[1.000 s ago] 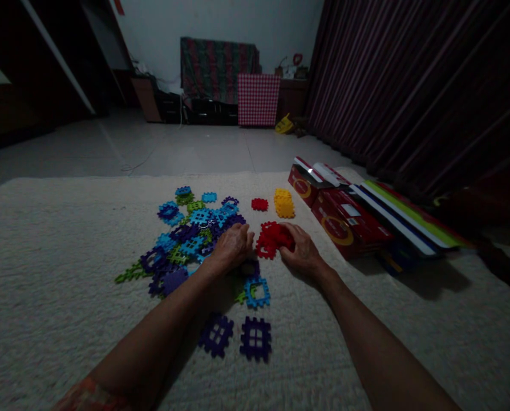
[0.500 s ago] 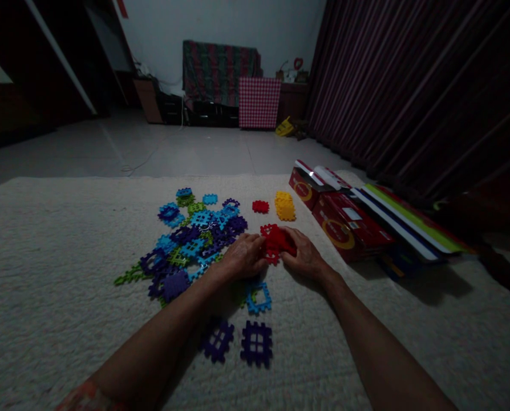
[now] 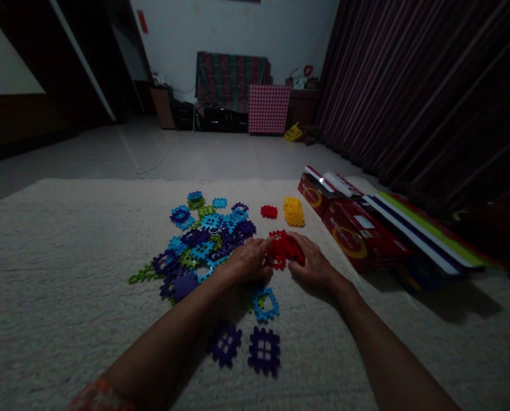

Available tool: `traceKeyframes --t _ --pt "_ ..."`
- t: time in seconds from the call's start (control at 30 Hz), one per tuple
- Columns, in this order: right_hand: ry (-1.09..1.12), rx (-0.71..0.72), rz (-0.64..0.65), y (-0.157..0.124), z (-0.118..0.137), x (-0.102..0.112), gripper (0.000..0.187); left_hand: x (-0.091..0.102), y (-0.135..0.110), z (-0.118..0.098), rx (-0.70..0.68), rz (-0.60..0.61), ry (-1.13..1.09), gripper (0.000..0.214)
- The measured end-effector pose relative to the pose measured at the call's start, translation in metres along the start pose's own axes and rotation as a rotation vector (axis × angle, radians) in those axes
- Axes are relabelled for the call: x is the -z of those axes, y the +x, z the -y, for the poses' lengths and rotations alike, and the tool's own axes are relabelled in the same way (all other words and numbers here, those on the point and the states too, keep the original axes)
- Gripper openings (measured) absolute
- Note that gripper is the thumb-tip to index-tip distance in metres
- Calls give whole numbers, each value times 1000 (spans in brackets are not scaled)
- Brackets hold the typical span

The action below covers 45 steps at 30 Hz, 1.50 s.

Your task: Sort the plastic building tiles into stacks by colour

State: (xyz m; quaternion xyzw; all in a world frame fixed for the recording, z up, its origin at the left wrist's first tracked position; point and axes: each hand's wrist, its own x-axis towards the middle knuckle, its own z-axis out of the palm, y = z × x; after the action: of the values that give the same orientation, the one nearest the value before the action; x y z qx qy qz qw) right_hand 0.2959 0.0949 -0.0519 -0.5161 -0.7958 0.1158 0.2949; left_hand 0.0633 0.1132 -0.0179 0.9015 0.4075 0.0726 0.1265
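Observation:
Between my two hands are red interlocking plastic tiles [image 3: 280, 250] with notched edges, held just over the mat. My left hand [image 3: 250, 260] grips their left edge, and my right hand [image 3: 312, 260] closes round the right side; how many tiles there are is partly hidden by the fingers. To the left spreads a loose heap of blue, purple and green tiles [image 3: 201, 249]. Nearer me lie a light blue frame tile [image 3: 273, 314] and two purple window tiles, one of them a square purple tile [image 3: 264, 349]. Beyond my hands rest a red tile [image 3: 269, 212] and a yellow stack of tiles [image 3: 294, 211].
A pale textured mat [image 3: 88, 240] covers the floor under everything. At the right stand red cardboard boxes [image 3: 353, 234] with long flat coloured strips [image 3: 426, 228] beside them. Farther off are a checked cloth [image 3: 269, 108] and a dark curtain [image 3: 400, 85].
The camera view has shifted slightly, so the whole scene sits a little lower and to the right. Both hands stay on the red tiles, which have turned slightly between them.

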Motion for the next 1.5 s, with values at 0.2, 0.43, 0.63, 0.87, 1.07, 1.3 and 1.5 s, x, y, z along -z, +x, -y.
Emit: traceKeyframes --t 0.2,0.43,0.63,0.87,1.07,1.3,1.5 --pt "-3 -3 18 2 0 -1 72 16 -5 0 116 21 75 57" --pt "-55 24 40 -1 14 15 73 28 -6 12 196 131 167 28" --pt "56 124 -137 50 54 5 57 45 -7 22 246 17 67 29" --pt "23 11 64 150 71 -82 44 63 -19 64 477 -203 174 33" --pt "-140 -147 118 174 69 -109 48 59 -24 92 482 -95 145 36" --pt "-81 -40 180 163 90 -114 43 74 -33 96 662 -22 119 37" --pt "7 29 175 157 115 -133 39 80 -43 106 765 -108 109 40"
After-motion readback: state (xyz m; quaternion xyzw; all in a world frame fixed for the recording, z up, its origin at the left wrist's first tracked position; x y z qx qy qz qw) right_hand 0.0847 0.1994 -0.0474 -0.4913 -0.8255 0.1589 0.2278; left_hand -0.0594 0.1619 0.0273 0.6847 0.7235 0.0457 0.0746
